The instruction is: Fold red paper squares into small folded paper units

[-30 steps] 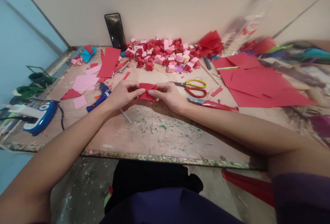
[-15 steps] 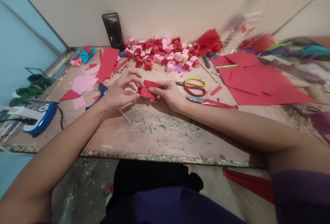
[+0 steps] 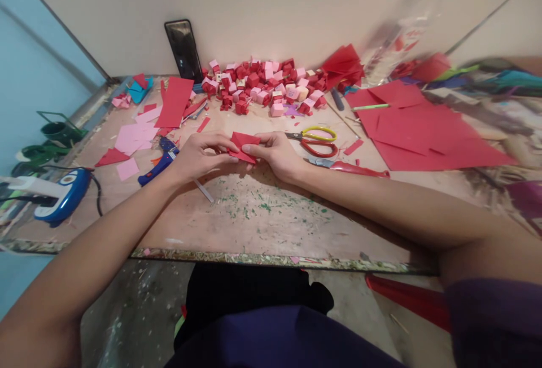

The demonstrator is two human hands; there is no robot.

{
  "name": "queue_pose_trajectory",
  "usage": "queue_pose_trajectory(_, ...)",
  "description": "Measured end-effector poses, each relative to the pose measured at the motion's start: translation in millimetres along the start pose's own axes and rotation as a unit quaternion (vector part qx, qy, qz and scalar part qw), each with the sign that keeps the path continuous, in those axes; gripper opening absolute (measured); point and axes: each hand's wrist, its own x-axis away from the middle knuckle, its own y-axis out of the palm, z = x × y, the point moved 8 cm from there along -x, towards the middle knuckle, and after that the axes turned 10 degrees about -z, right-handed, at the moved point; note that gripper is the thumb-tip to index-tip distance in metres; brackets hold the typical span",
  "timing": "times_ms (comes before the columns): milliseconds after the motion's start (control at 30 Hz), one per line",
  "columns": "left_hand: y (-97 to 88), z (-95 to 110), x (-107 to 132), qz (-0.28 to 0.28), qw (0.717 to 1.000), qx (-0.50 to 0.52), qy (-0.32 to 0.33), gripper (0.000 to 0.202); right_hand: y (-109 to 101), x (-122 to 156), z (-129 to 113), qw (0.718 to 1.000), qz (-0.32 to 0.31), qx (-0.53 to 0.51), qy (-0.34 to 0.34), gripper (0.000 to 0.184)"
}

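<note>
While both bare forearms reach in over the worktop (image 3: pixel 271 230), a small folded red paper (image 3: pixel 243 147) sits between the two hands, around the middle of the worktop, one corner pointing up and away. Right hand (image 3: pixel 280 156): thumb flat on top of the paper, fingers behind and beneath, pinching it firmly. Left hand (image 3: pixel 200 154): index finger and thumb spread around the paper's left edge, tips against it; cannot tell whether they grip or merely touch. Just beyond the right hand, scissors (image 3: pixel 303 136) with one yellow and one red handle; nearer, a red-handled tool (image 3: pixel 358 170), its grey end by the wrist. Beside the left forearm, a blue glue gun (image 3: pixel 157 169), lying partly behind the arm; a pale strip (image 3: pixel 204 191) pokes out below the wrist. Pink paper (image 3: pixel 134 138) scattered farther left. Toward the back, a heap of red and pink cubes (image 3: pixel 263 87), with a dark phone (image 3: pixel 184 51) leaning upright at its left end. Large red sheets (image 3: pixel 427 136) overlap at right, a thin green stick (image 3: pixel 371 106) across them.
</note>
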Motion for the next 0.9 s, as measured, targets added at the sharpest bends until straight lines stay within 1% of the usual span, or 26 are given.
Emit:
queue_pose_trajectory(100, -0.7, -0.5, 1.3, 0.014, 1.0, 0.009, -0.023, 0.013, -0.1, 1.2, -3.5, 0.999, 0.0, 0.032, -0.01, 0.021)
queue_pose_trajectory(200, -1.4, -2.3, 1.9, 0.025, 0.999, 0.014, -0.036, 0.009, 3.4, 1.7, -9.9, 0.998, -0.017, 0.058, -0.026, 0.023)
queue_pose_trajectory(300, -1.0, -4.1, 1.2, 0.033, 0.998, 0.031, -0.035, 0.003, 5.5, 3.0, -11.9, 0.996, -0.019, 0.079, -0.02, 0.027)
queue_pose_trajectory(433, -3.8, -8.4, 1.0, 0.069, 0.995, 0.046, -0.052, 0.006, 7.3, 3.9, -9.7, 0.997, -0.016, 0.068, -0.01, 0.032)
queue_pose_trajectory(533, -11.0, -10.3, 1.9, 0.112, 0.991, 0.03, -0.061, 0.008, 3.7, 2.7, -10.1, 0.999, 0.005, 0.015, -0.029, 0.036)
queue_pose_trajectory(600, -16.7, -11.1, 2.6, 0.139, 0.988, 0.021, -0.061, 0.01, -2.3, 2.7, -12.5, 0.998, 0.034, -0.008, -0.05, 0.042)
queue_pose_trajectory(667, -21.8, -11.4, 3.5, 0.162, 0.985, 0.015, -0.056, 0.011, -7.2, 3.8, -15.5, 0.996, 0.059, -0.01, -0.067, 0.051)
queue_pose_trajectory(700, -23.8, -11.5, 4.0, 0.171, 0.984, 0.012, -0.056, 0.011, -7.9, 4.5, -17.1, 0.995, 0.063, -0.004, -0.074, 0.051)
queue_pose_trajectory(767, -26.0, -11.9, 4.8, 0.181, 0.982, 0.003, -0.061, 0.013, -6.3, 6.1, -19.9, 0.995, 0.06, 0.018, -0.081, 0.046)
queue_pose_trajectory(833, -25.6, -11.3, 4.8, 0.178, 0.982, -0.009, -0.063, 0.016, -3.7, 7.6, -21.4, 0.994, 0.053, 0.047, -0.081, 0.039)
queue_pose_trajectory(900, -24.4, -10.7, 4.8, 0.173, 0.983, -0.012, -0.062, 0.016, -2.6, 8.4, -21.0, 0.994, 0.049, 0.063, -0.076, 0.037)
